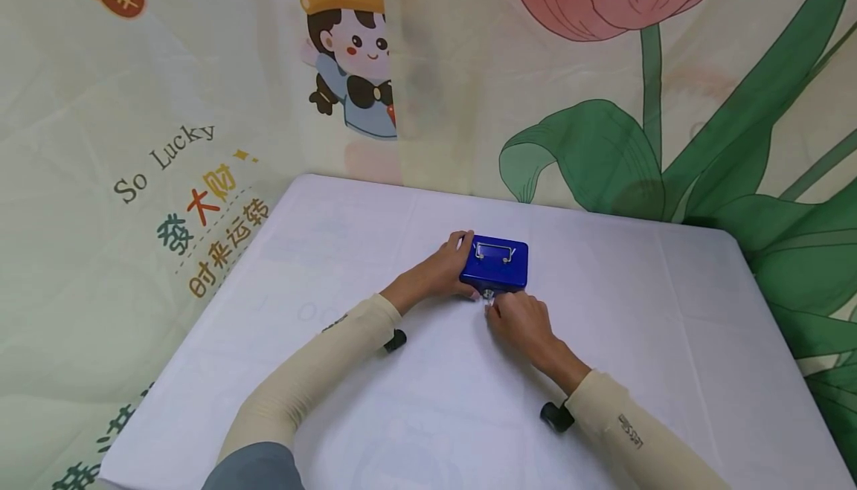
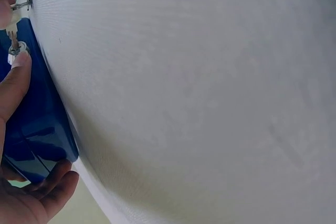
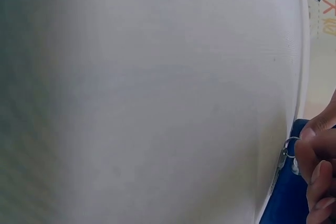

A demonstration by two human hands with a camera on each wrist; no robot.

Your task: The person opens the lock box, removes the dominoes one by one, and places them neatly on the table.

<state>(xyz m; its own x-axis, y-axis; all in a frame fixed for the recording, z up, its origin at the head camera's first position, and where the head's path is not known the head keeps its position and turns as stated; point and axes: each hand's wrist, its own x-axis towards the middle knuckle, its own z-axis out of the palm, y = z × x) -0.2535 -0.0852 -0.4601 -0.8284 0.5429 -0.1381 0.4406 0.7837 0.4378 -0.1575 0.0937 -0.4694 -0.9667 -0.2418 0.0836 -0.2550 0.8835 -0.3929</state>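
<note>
While left hand [image 1: 451, 268] grips box [image 1: 502, 273] side, right hand [image 1: 524, 320] at front.

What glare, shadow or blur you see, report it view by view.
Head: soft shadows beside both sleeves on the pale table, fairly sharp overall; left wrist: shiny reflections on the box, a soft shadow beside it; right wrist: a blurred, dark greenish band down the left edge, too soft to identify.
</note>
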